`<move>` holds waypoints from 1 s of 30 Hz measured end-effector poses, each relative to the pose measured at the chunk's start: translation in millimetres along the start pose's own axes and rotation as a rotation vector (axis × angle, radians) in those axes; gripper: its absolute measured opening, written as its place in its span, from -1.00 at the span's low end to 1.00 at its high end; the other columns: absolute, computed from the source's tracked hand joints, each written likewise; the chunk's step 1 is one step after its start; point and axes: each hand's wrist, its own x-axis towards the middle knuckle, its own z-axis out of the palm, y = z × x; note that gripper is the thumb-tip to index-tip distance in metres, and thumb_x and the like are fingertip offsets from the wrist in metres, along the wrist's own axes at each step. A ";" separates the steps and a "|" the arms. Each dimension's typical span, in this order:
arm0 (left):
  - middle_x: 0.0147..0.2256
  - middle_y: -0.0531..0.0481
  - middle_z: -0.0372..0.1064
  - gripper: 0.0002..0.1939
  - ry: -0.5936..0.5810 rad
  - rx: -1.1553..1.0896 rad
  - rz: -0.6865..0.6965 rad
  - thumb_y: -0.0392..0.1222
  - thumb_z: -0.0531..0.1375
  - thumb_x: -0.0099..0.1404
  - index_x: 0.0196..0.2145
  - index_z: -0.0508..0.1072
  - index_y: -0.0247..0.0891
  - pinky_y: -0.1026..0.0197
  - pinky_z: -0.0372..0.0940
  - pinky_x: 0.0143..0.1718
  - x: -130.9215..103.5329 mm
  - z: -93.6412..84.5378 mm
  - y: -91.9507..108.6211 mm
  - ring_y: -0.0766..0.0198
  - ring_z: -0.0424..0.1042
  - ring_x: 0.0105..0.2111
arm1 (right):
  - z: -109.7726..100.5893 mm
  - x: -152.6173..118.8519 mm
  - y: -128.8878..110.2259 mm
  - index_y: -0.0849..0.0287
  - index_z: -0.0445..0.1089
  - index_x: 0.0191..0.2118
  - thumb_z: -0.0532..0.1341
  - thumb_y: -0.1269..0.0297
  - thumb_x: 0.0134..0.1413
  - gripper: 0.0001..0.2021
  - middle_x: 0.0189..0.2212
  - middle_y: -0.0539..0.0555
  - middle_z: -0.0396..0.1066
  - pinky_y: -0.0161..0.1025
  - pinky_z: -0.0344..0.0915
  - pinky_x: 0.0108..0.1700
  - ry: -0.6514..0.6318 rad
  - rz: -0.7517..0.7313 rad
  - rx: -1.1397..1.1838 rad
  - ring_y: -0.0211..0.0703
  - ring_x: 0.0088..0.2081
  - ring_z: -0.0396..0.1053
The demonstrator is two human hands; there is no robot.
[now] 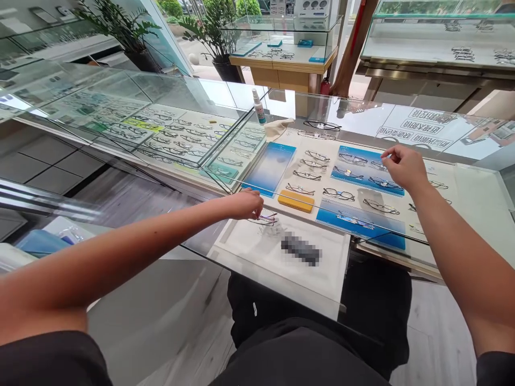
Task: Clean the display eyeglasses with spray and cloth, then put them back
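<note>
Over the pulled-out white drawer (pixel 281 268), my left hand (pixel 246 204) has its fingers closed on one end of a pair of thin reddish eyeglasses (pixel 265 219). A shadow falls on the drawer floor below them. My right hand (pixel 406 167) is above the glass counter, thumb and fingertips drawn together; whether anything small is between them cannot be made out. Beneath that hand, several eyeglasses (pixel 385 183) lie on a blue display card (pixel 368 167). A pixelated dark object (pixel 301 249) rests in the drawer.
Inside the showcase are an orange case (pixel 296 201), a blue card (pixel 273 166) and rows of frames (pixel 173 134). On the glass top stand a spray bottle (pixel 258 107), a beige cloth (pixel 278 128) and dark eyeglasses (pixel 323 125). Potted plants (pixel 219 40) stand behind.
</note>
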 end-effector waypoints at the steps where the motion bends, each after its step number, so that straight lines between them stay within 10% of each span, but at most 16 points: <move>1: -0.16 -0.02 0.69 -0.92 -0.003 0.069 -0.041 -0.22 0.42 0.24 -0.39 0.73 -0.05 0.10 0.23 0.09 12.4 4.4 -10.0 0.07 0.53 -0.03 | 0.1 -0.6 0.1 0.08 0.51 -0.24 0.28 0.37 0.17 -0.93 -0.49 -0.04 0.31 -0.10 0.16 -0.20 -0.008 0.004 -0.006 -0.17 -0.42 0.20; 14: -0.14 -0.30 0.66 -0.76 0.218 0.272 -0.143 -0.31 0.22 0.36 -0.36 0.72 -0.24 -0.12 0.09 0.04 74.2 4.1 -93.8 -0.11 0.40 0.02 | 1.7 1.9 0.4 0.07 0.52 -0.24 0.24 0.30 0.11 -0.88 -0.51 -0.02 0.31 -0.13 0.14 -0.23 -0.039 0.038 -0.084 -0.11 -0.40 0.25; 30: -0.20 -0.27 0.67 -0.76 0.228 0.254 -0.097 -0.42 0.24 0.25 -0.48 0.66 -0.25 -0.07 0.08 -0.02 86.3 23.8 -123.8 -0.08 0.40 -0.05 | -0.1 0.9 -0.6 0.05 0.52 -0.23 0.24 0.26 0.12 -0.88 -0.50 -0.03 0.30 -0.12 0.13 -0.26 -0.056 0.050 -0.086 -0.12 -0.40 0.24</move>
